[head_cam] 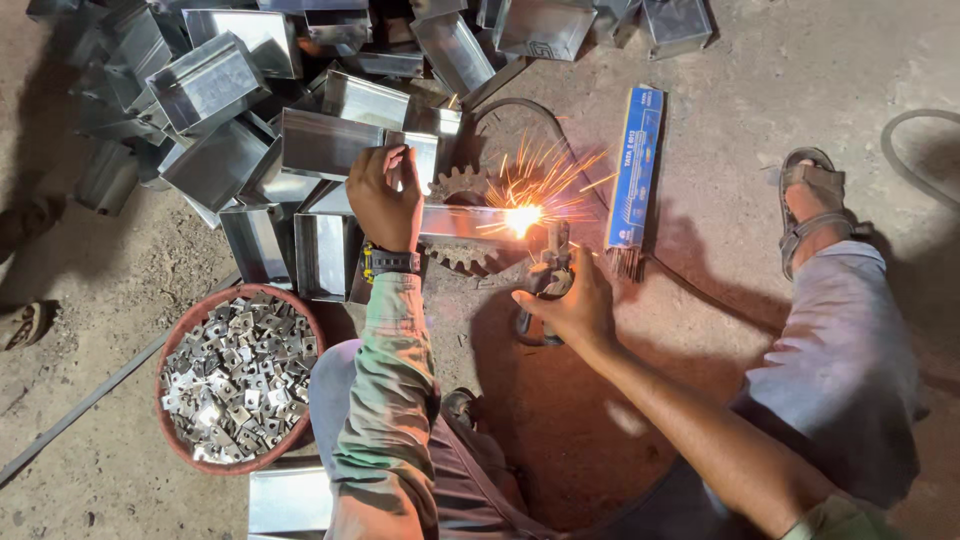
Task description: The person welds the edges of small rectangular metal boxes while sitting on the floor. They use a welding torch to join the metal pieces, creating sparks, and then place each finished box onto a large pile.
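Steel box (470, 222) pinned by left hand (385, 198), right hand (565, 305) gripping one sparking electrode holder (548, 275), one bowl (178, 330)

The floor (800, 120) is bare, dusty ground, brown and rough, with small stones and sand on it. It looks dark at the edges and warm orange near the middle, where a bright glow lights it up. Far and to the left, a big pile of shiny metal boxes (250, 100) lies on the ground, all tipped this way and that. Near and to the left sits a round red bowl (172, 335) full of little metal bits. A thin metal rod (90, 400) lies on the ground beside the bowl. On the right, a dark cable (905, 125) curls across the floor. Long shadows fall on the left side.
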